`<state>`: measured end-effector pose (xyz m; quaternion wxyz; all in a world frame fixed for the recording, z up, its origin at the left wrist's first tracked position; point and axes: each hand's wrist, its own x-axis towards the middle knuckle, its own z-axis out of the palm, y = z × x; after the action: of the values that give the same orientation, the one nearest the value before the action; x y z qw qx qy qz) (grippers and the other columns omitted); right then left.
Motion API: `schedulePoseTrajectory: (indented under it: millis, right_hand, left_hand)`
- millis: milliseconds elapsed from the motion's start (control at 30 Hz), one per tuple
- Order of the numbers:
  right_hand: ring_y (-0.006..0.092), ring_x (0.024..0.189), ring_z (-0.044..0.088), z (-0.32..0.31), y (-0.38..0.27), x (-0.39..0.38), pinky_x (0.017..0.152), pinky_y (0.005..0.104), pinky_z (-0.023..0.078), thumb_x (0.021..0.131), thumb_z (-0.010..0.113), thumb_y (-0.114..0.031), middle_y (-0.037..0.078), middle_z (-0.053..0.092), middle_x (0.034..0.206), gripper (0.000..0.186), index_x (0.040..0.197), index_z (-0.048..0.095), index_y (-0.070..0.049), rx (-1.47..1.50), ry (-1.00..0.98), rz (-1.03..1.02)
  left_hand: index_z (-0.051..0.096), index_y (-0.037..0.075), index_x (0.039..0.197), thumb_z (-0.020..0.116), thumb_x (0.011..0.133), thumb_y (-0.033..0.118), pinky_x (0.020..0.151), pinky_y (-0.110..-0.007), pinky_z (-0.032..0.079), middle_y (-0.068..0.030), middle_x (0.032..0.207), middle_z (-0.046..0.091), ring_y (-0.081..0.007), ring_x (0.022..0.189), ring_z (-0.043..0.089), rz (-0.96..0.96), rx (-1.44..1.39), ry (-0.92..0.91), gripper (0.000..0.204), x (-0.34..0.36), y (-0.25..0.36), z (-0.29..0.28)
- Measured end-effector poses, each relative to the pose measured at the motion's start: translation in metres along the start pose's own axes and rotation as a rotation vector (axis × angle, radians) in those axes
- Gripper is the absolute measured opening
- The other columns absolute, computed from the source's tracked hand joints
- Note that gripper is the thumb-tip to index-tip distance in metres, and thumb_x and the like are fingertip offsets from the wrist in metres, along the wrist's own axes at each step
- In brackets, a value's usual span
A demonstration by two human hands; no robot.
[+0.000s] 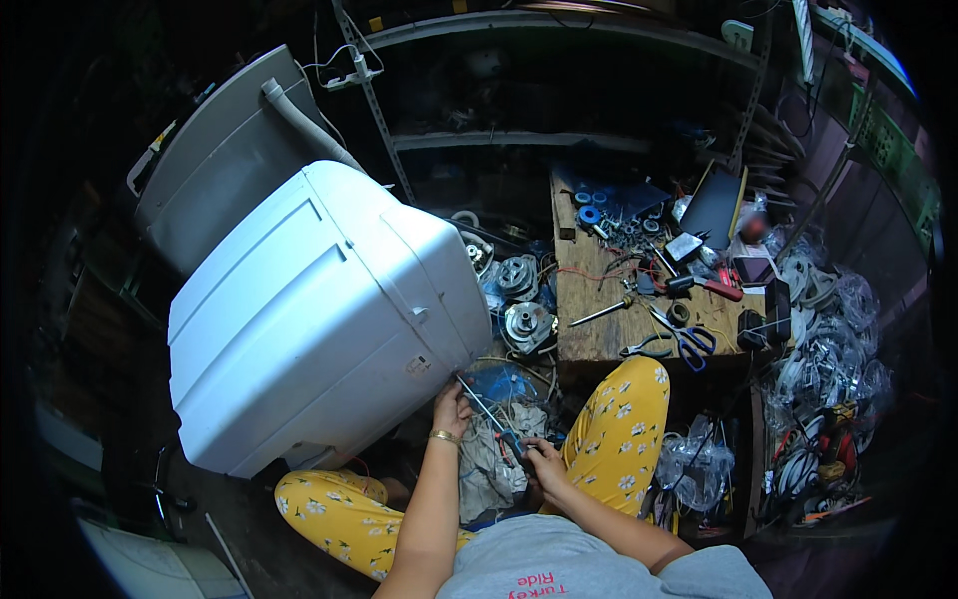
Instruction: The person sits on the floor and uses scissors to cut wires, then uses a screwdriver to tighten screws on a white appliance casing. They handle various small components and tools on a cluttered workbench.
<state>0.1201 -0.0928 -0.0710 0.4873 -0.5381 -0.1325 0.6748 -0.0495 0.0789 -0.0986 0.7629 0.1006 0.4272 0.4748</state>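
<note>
A white washing machine (299,329) lies tipped over in front of me, its lower right edge close to my hands. My right hand (544,465) is closed around the handle of a long screwdriver (485,407), partly hidden by the fingers. Its thin shaft slants up and left, and the tip reaches the machine's edge. Beside that tip is my left hand (452,410), its fingers curled at the edge; whatever they pinch is too small to make out. Below the shaft lies a crumpled grey cloth (489,469).
Right of the machine stands a wooden workbench (599,334) with scissors (689,341), pliers (649,349), another screwdriver (602,312) and small parts. Round metal motors (529,324) sit between bench and machine. Bagged hoses and wires (828,349) pile up at right. A grey panel (225,160) stands behind.
</note>
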Motion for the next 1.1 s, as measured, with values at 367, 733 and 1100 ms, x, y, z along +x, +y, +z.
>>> schedulePoseTrajectory:
  millis: [367,733,1100]
  right_hand:
    - [0.0077,0.044,0.043,0.0,-0.001,0.0,0.036,0.0202,0.029,0.084,0.055,-0.012,-0.001,0.047,0.063,0.025,0.109,0.057,-0.013,0.005,-0.023,0.003]
    - [0.0082,0.042,0.043,0.0,0.004,0.001,0.035,0.0204,0.028,0.084,0.055,-0.013,0.0,0.047,0.062,0.024,0.109,0.058,-0.013,0.015,-0.034,0.016]
    - [0.0102,0.042,0.046,-0.003,0.0,0.004,0.033,0.0212,0.028,0.087,0.05,-0.016,0.003,0.051,0.065,0.025,0.11,0.058,-0.011,0.072,-0.037,0.074]
  left_hand:
    - [0.06,0.015,0.105,0.049,0.093,0.011,0.033,-0.019,0.022,-0.0025,0.091,0.065,-0.0051,0.039,0.028,-0.005,-0.063,-0.008,0.016,-0.004,-0.001,0.003]
    - [0.059,0.014,0.108,0.051,0.091,0.016,0.033,-0.019,0.024,-0.004,0.09,0.064,-0.0058,0.039,0.03,-0.043,-0.163,-0.002,0.019,-0.005,-0.001,0.002]
    - [0.058,0.01,0.108,0.052,0.092,0.018,0.033,-0.019,0.023,-0.0025,0.089,0.064,-0.0052,0.04,0.031,0.019,-0.032,0.017,0.019,-0.009,-0.001,0.008]
